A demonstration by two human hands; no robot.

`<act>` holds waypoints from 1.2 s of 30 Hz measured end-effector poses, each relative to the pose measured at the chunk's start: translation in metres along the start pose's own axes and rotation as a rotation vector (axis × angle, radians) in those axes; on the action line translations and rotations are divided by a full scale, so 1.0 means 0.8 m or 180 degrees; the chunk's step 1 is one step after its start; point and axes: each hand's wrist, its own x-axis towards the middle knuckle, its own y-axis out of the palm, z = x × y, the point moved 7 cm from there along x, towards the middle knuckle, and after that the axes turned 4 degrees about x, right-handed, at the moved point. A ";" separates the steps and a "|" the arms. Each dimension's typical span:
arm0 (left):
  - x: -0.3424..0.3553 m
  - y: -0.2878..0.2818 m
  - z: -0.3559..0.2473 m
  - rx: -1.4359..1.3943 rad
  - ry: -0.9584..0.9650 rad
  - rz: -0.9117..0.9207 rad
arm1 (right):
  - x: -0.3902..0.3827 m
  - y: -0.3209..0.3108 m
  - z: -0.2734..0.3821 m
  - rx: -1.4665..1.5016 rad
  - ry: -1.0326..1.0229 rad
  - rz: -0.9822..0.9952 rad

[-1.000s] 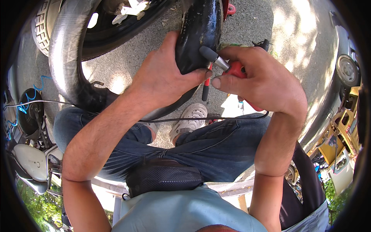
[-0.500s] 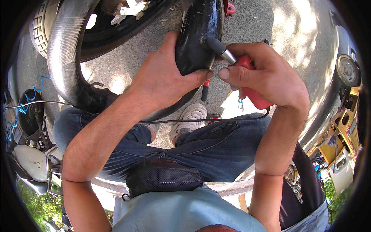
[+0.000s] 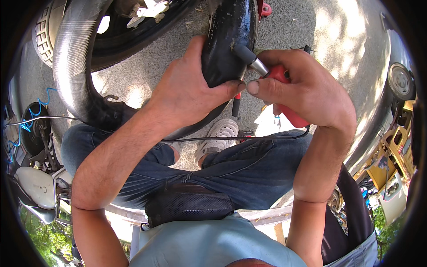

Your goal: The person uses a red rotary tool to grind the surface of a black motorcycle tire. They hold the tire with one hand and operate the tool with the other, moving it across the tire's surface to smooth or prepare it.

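Inner tube [image 3: 227, 26], black and scuffed, arches through the upper left and upper centre of the frame. Left hand [image 3: 189, 91], at centre, clasps it, thumb in front, the other fingers hidden behind. Right hand [image 3: 302, 86], right of centre, curls its fingers round a red tool [image 3: 293, 115], thumb pressed to the body. Uneven pressure or a loose left grip could, I judge, make the tool skid, gouging the rubber or striking the left thumb. The tube sits inside the left grasp, just left of the right fingertips; the grey tip [image 3: 244, 53] overlaps its right side, contact uncertain.
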 end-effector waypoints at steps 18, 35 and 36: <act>0.017 0.024 0.001 -0.1819 0.0075 0.0650 | -0.046 0.011 -0.016 0.0965 -0.0500 -0.1525; 0.033 0.041 0.018 -0.1949 0.0448 0.0612 | -0.022 0.053 -0.011 0.0354 -0.0362 -0.1614; 0.033 0.040 0.019 -0.1991 0.0486 0.0628 | -0.021 0.052 -0.012 0.0385 -0.0314 -0.1569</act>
